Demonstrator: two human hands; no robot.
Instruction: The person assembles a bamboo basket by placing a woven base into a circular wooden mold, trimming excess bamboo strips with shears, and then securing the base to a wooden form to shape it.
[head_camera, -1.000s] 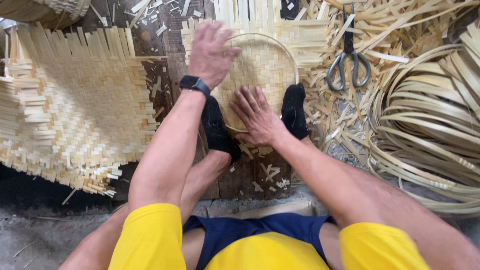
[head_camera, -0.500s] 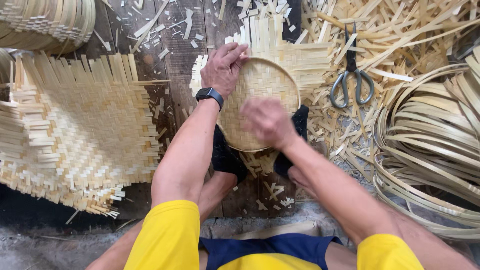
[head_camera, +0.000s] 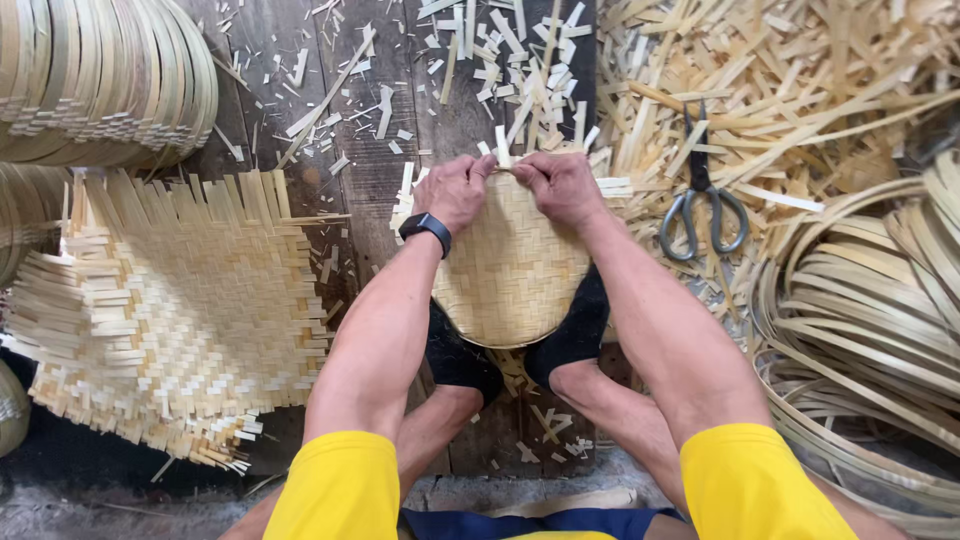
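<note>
A small round woven bamboo basket rests on the dark wooden floor, held between my two feet in black socks. Both hands grip its far rim side by side. My left hand, with a black watch on the wrist, pinches the rim on the left. My right hand pinches it just to the right, where loose strip ends stick up.
A stack of flat woven bamboo mats lies to the left. Black-handled scissors lie on bamboo offcuts to the right. Coiled bamboo strips fill the right side. Stacked bamboo hoops sit at top left.
My right hand has moved from the near side of the basket up to its far rim, beside my left hand. The view has shifted forward over the basket.
</note>
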